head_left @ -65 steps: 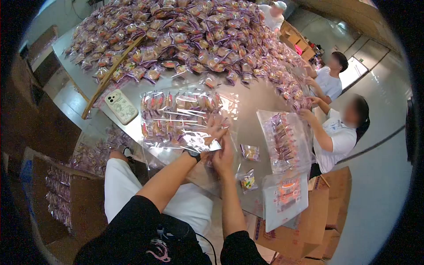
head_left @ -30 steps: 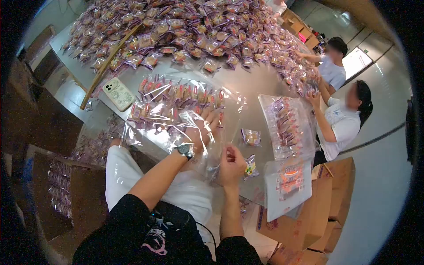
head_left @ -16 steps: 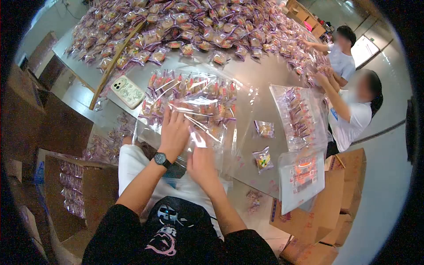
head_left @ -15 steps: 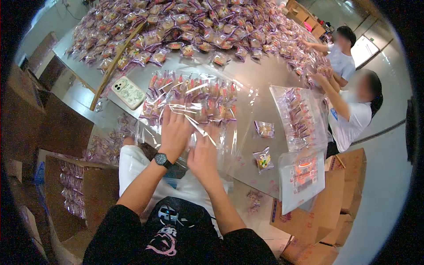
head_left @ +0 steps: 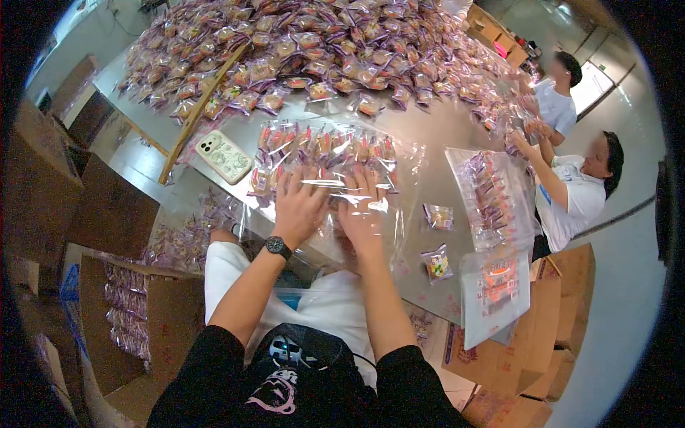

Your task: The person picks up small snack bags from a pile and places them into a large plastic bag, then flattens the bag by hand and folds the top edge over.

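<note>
A clear plastic bag (head_left: 403, 182) lies on the metal table, with rows of small wrapped snack packs (head_left: 325, 146) inside it. My left hand (head_left: 300, 208) rests flat on the bag, fingers stretched out against the nearer row of packs. Beside it, my right hand (head_left: 362, 212) also lies with fingers extended at that row, and shiny film shows around its fingers. The bag's loose end spreads toward my lap. Two single packs, one upper (head_left: 438, 217) and one lower (head_left: 436, 263), sit to the right of the bag.
A large heap of wrapped packs (head_left: 335, 50) covers the far table beside a wooden strip (head_left: 207, 107). A phone (head_left: 224, 156) lies left. Right are another filled bag (head_left: 489, 189), stacked flat bags (head_left: 492, 292) and two people. Cardboard boxes (head_left: 171, 328) stand on both sides.
My right hand has moved forward from the bag's near end to the packs, its fingers now stretched out. My left hand stays on the bag, and the view has shifted slightly.
</note>
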{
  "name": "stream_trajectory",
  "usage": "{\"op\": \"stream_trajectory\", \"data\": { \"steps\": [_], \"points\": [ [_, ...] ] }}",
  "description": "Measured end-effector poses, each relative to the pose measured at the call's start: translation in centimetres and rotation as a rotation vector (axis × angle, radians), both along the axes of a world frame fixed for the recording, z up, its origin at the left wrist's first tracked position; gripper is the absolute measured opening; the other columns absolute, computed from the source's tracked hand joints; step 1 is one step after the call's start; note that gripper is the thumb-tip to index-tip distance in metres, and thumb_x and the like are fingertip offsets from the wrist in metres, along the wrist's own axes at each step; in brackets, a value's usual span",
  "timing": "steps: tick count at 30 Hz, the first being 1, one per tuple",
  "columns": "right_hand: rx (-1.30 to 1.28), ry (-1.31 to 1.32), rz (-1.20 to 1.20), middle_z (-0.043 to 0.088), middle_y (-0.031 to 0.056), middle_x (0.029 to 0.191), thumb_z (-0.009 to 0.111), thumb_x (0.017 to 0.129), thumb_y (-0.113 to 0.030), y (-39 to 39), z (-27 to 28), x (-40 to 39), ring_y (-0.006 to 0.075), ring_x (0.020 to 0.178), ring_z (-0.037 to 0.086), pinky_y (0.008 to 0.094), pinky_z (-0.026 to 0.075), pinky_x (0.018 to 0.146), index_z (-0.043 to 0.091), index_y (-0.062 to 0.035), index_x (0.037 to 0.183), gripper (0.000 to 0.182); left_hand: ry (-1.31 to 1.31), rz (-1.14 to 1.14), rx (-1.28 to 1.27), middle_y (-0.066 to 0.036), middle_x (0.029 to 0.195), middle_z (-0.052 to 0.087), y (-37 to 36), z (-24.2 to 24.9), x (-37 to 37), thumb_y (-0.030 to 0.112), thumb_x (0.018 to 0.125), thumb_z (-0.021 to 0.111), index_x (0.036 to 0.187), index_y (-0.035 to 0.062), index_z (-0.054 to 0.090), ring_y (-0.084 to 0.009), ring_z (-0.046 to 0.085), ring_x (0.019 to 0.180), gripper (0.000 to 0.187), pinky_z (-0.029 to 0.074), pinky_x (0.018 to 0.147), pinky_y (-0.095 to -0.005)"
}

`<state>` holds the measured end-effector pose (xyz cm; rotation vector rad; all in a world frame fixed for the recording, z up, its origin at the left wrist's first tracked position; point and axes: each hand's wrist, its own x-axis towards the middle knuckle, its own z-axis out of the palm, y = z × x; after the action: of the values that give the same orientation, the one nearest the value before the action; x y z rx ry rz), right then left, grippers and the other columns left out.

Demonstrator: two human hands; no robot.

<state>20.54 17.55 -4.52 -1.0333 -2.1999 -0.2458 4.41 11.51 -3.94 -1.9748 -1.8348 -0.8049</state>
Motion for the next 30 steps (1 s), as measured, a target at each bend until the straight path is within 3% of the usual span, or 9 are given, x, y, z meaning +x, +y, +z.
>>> {"op": "stream_trajectory", "data": {
  "steps": [4, 7, 8, 13, 19, 20, 23, 26, 30],
  "points": [
    [-0.074, 0.115, 0.074, 0.064, 0.0100, 0.136, 0.071, 0.083, -0.018, 0.8, 0.3, -0.8, 0.0369, 0.135, 0.052, 0.0545, 0.036, 0.112, 0.061, -0.0102, 0.138, 0.056, 0.054, 0.016, -0.011, -0.015, 0.138, 0.061, 1.1, -1.2, -0.7, 0.026, 0.090, 0.066, 0.136, 0.0122, 0.062, -0.0354, 0.049, 0.136, 0.049, 0.030, 0.118, -0.0599],
    [-0.058, -0.026, -0.054, 0.064, 0.0095, 0.133, 0.073, 0.083, -0.023, 0.6, 1.2, -1.9, 0.0341, 0.129, 0.055, 0.0538, 0.037, 0.112, 0.063, -0.0103, 0.136, 0.056, -0.120, -0.034, 0.049, -0.015, 0.139, 0.061, 1.5, -1.5, -1.3, 0.026, 0.090, 0.064, 0.144, 0.0122, 0.056, -0.0333, 0.049, 0.137, 0.056, 0.026, 0.120, -0.0590],
    [-0.055, 0.068, -0.029, 0.065, 0.0095, 0.130, 0.073, 0.083, -0.029, 0.5, 1.9, -2.3, 0.0328, 0.122, 0.056, 0.0537, 0.039, 0.108, 0.064, -0.0109, 0.134, 0.055, 0.026, 0.028, -0.039, -0.014, 0.141, 0.062, 1.6, -1.4, -1.4, 0.025, 0.092, 0.060, 0.150, 0.0124, 0.051, -0.0326, 0.050, 0.138, 0.060, 0.023, 0.121, -0.0610],
    [0.015, 0.049, -0.119, 0.066, 0.0087, 0.121, 0.072, 0.081, -0.030, 1.9, -0.2, -3.6, 0.0324, 0.119, 0.056, 0.0514, 0.037, 0.107, 0.067, -0.0091, 0.121, 0.046, 0.008, -0.046, 0.023, -0.012, 0.141, 0.063, 1.9, -1.7, -2.6, 0.021, 0.093, 0.059, 0.151, 0.0117, 0.049, -0.0338, 0.052, 0.137, 0.060, 0.018, 0.121, -0.0660],
    [-0.035, -0.092, -0.285, 0.064, 0.0101, 0.119, 0.073, 0.082, -0.032, 1.2, 0.1, -4.9, 0.0321, 0.117, 0.053, 0.0531, 0.034, 0.105, 0.066, -0.0100, 0.120, 0.045, -0.029, 0.035, 0.008, -0.010, 0.134, 0.066, 3.3, -1.0, -2.6, 0.017, 0.089, 0.063, 0.140, 0.0088, 0.059, -0.0332, 0.053, 0.135, 0.051, 0.024, 0.121, -0.0586],
    [-0.179, -0.041, -0.252, 0.063, 0.0101, 0.121, 0.075, 0.082, -0.031, 1.3, 0.7, -5.1, 0.0316, 0.121, 0.051, 0.0533, 0.032, 0.108, 0.067, -0.0127, 0.121, 0.044, -0.005, 0.022, 0.023, -0.010, 0.133, 0.066, 3.3, -1.0, -2.8, 0.017, 0.089, 0.063, 0.139, 0.0088, 0.059, -0.0332, 0.054, 0.134, 0.051, 0.025, 0.121, -0.0584],
    [-0.002, -0.037, -0.219, 0.065, 0.0086, 0.114, 0.076, 0.081, -0.029, 1.6, 0.6, -5.2, 0.0322, 0.110, 0.056, 0.0543, 0.035, 0.104, 0.068, -0.0140, 0.121, 0.044, 0.022, 0.020, 0.066, -0.009, 0.131, 0.065, 3.6, -0.7, -2.7, 0.016, 0.088, 0.065, 0.137, 0.0088, 0.061, -0.0323, 0.054, 0.132, 0.050, 0.027, 0.120, -0.0576],
    [-0.044, -0.085, -0.271, 0.068, 0.0058, 0.124, 0.065, 0.088, -0.025, 2.7, -1.0, -5.5, 0.0306, 0.110, 0.062, 0.0596, 0.036, 0.104, 0.069, -0.0165, 0.127, 0.040, 0.015, 0.032, 0.072, -0.009, 0.132, 0.064, 4.3, -1.1, -2.7, 0.015, 0.086, 0.065, 0.135, 0.0078, 0.062, -0.0320, 0.055, 0.130, 0.051, 0.027, 0.118, -0.0576],
    [-0.043, -0.034, -0.218, 0.067, 0.0089, 0.116, 0.062, 0.091, -0.021, 2.6, -0.2, -5.4, 0.0339, 0.106, 0.061, 0.0602, 0.039, 0.100, 0.070, -0.0132, 0.122, 0.033, -0.007, 0.036, 0.018, -0.009, 0.131, 0.064, 4.4, -0.6, -2.6, 0.019, 0.085, 0.065, 0.134, 0.0079, 0.063, -0.0323, 0.055, 0.129, 0.050, 0.028, 0.117, -0.0579]
  ]
}}
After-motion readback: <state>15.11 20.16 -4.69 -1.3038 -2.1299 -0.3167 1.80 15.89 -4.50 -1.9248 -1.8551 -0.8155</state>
